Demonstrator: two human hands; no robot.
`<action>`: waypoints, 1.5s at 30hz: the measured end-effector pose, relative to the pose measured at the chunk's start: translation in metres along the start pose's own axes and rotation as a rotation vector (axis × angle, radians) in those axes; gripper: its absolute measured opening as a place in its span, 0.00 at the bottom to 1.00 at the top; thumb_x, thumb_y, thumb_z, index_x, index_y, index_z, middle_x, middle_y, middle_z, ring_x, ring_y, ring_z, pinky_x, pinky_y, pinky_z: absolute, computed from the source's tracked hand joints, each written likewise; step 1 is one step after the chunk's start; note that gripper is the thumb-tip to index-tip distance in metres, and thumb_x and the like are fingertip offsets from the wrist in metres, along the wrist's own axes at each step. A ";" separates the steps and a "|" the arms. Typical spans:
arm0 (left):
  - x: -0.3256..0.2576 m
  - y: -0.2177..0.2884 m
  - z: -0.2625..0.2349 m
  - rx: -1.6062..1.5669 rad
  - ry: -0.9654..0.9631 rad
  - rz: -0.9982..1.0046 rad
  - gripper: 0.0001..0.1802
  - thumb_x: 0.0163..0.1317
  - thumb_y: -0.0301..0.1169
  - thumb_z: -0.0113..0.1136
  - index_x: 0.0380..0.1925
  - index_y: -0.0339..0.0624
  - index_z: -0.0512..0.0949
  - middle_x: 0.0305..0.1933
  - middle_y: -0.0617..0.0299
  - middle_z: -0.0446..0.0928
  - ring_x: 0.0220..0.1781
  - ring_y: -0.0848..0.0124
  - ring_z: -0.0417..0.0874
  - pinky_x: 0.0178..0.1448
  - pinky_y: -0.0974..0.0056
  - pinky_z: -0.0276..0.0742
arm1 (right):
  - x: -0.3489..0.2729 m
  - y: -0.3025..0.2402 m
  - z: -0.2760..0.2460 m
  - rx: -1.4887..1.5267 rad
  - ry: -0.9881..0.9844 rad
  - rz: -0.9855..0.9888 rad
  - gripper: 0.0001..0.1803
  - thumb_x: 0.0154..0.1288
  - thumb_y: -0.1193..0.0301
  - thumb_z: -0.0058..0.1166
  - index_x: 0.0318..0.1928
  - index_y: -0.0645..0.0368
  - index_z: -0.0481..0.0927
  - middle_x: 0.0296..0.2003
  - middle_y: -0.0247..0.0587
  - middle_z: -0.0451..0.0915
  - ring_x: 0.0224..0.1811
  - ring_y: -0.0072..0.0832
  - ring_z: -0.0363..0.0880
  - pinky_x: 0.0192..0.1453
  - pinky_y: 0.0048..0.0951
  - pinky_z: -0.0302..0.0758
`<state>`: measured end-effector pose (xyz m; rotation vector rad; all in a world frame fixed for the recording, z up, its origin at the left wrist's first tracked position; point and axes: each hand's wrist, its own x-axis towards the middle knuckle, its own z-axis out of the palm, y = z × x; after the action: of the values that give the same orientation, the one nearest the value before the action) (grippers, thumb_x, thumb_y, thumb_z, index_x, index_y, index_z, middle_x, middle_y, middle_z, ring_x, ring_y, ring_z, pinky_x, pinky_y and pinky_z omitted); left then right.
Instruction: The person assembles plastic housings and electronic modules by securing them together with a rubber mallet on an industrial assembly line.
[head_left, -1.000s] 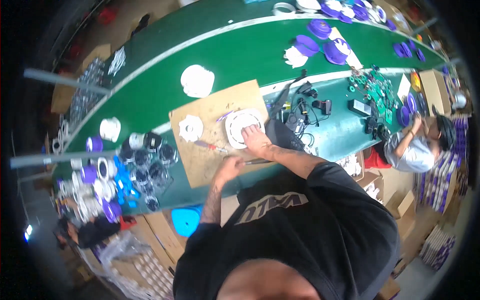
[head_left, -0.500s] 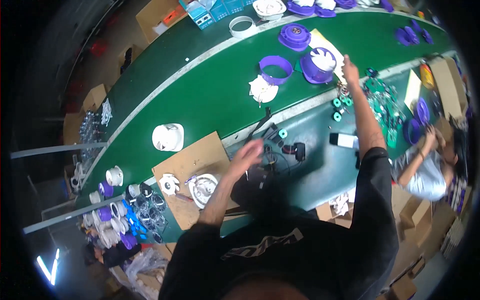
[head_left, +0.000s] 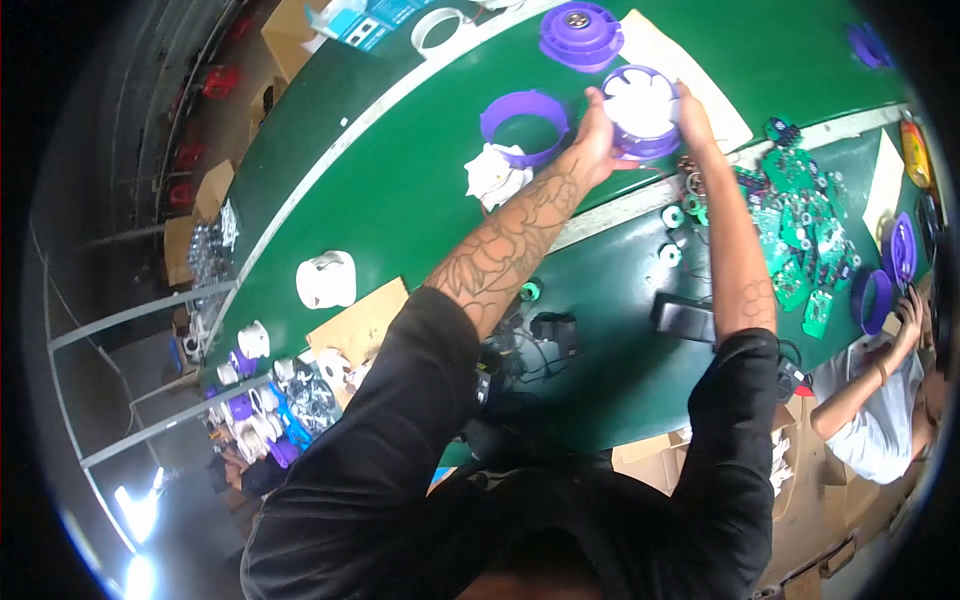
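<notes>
Both my arms reach forward over the green belt. Between my hands is a purple round housing (head_left: 645, 146) with a white fan wheel (head_left: 640, 103) in its top. My left hand (head_left: 597, 138) grips its left side, thumb up along the rim. On the opposite side my right hand (head_left: 693, 118) closes round it, its fingers partly hidden. To the left lie a purple ring (head_left: 522, 105) and a white finned part (head_left: 495, 176). Behind stands another purple housing (head_left: 580, 38), beside a cream paper sheet (head_left: 700, 85).
Green circuit boards (head_left: 800, 215) pile up at the right of the near bench. A black box-shaped device (head_left: 686, 318) and cables lie closer. At left are a white housing (head_left: 327, 279) and a cardboard sheet (head_left: 365, 318). A co-worker (head_left: 880, 400) sits at far right, near purple rings.
My left hand has moved forward and right from above the near bench to the purple housing. Both hands now hold it, and the view has shifted.
</notes>
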<state>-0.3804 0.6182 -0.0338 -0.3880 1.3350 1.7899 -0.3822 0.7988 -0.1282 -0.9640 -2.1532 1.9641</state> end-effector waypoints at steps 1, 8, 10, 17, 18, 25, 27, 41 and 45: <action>-0.002 0.000 -0.007 -0.054 -0.001 0.027 0.42 0.67 0.65 0.19 0.69 0.47 0.51 0.73 0.46 0.50 0.71 0.39 0.55 0.65 0.31 0.58 | -0.011 -0.010 0.012 -0.041 0.030 -0.045 0.31 0.71 0.50 0.34 0.39 0.67 0.79 0.31 0.54 0.80 0.42 0.38 0.80 0.49 0.35 0.72; -0.042 -0.013 0.002 -0.091 0.198 0.067 0.41 0.66 0.66 0.19 0.64 0.49 0.61 0.63 0.52 0.69 0.63 0.52 0.72 0.62 0.33 0.63 | -0.110 -0.058 0.004 -0.089 0.191 -0.188 0.24 0.67 0.54 0.47 0.40 0.67 0.77 0.39 0.59 0.77 0.45 0.44 0.78 0.52 0.39 0.71; -0.066 -0.019 0.000 -0.163 0.163 0.101 0.40 0.67 0.65 0.21 0.63 0.49 0.62 0.61 0.53 0.70 0.62 0.54 0.73 0.62 0.34 0.64 | -0.142 -0.063 0.003 -0.182 0.231 -0.293 0.23 0.65 0.54 0.51 0.41 0.66 0.77 0.41 0.58 0.76 0.47 0.45 0.76 0.54 0.40 0.70; -0.219 -0.077 -0.054 -0.332 0.285 0.263 0.36 0.70 0.59 0.34 0.59 0.39 0.69 0.58 0.60 0.74 0.59 0.68 0.72 0.67 0.57 0.61 | -0.338 -0.105 0.016 0.234 0.096 -0.323 0.52 0.53 0.66 0.70 0.70 0.58 0.48 0.64 0.59 0.58 0.59 0.40 0.69 0.61 0.36 0.72; -0.240 -0.100 -0.081 -0.367 0.295 0.283 0.36 0.70 0.59 0.35 0.58 0.38 0.70 0.56 0.60 0.74 0.57 0.69 0.73 0.65 0.59 0.63 | -0.372 -0.112 0.022 0.184 -0.003 -0.300 0.49 0.54 0.68 0.68 0.70 0.59 0.50 0.59 0.55 0.66 0.55 0.38 0.73 0.57 0.35 0.74; -0.440 -0.212 -0.242 -0.382 0.676 0.296 0.32 0.73 0.51 0.37 0.47 0.32 0.79 0.41 0.56 0.81 0.42 0.69 0.80 0.51 0.62 0.72 | -0.543 -0.059 0.126 0.107 -0.834 0.160 0.28 0.45 0.80 0.70 0.50 0.63 0.76 0.39 0.34 0.81 0.39 0.22 0.79 0.47 0.25 0.76; -0.482 -0.227 -0.265 -0.439 0.716 0.445 0.32 0.73 0.49 0.36 0.45 0.30 0.80 0.40 0.56 0.82 0.42 0.69 0.80 0.51 0.63 0.72 | -0.587 -0.050 0.155 0.207 -0.903 0.240 0.29 0.45 0.80 0.70 0.51 0.63 0.76 0.42 0.35 0.81 0.42 0.24 0.80 0.49 0.27 0.76; -0.541 -0.154 -0.373 -0.496 0.135 0.638 0.39 0.72 0.59 0.26 0.63 0.37 0.65 0.67 0.52 0.66 0.67 0.63 0.67 0.69 0.56 0.62 | -0.632 -0.151 0.282 0.105 -0.804 -0.054 0.27 0.49 0.76 0.67 0.51 0.66 0.74 0.43 0.42 0.81 0.43 0.30 0.81 0.55 0.33 0.76; -0.547 -0.161 -0.418 -0.407 0.395 0.509 0.37 0.70 0.60 0.30 0.62 0.40 0.66 0.61 0.50 0.70 0.63 0.60 0.70 0.63 0.53 0.68 | -0.611 -0.162 0.320 -0.169 -0.685 -0.398 0.30 0.47 0.73 0.70 0.52 0.67 0.74 0.41 0.42 0.81 0.40 0.27 0.80 0.49 0.27 0.78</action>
<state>-0.0281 0.0147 0.0726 -0.6973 1.4137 2.5260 -0.1018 0.2250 0.1779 0.1929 -2.5893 2.1121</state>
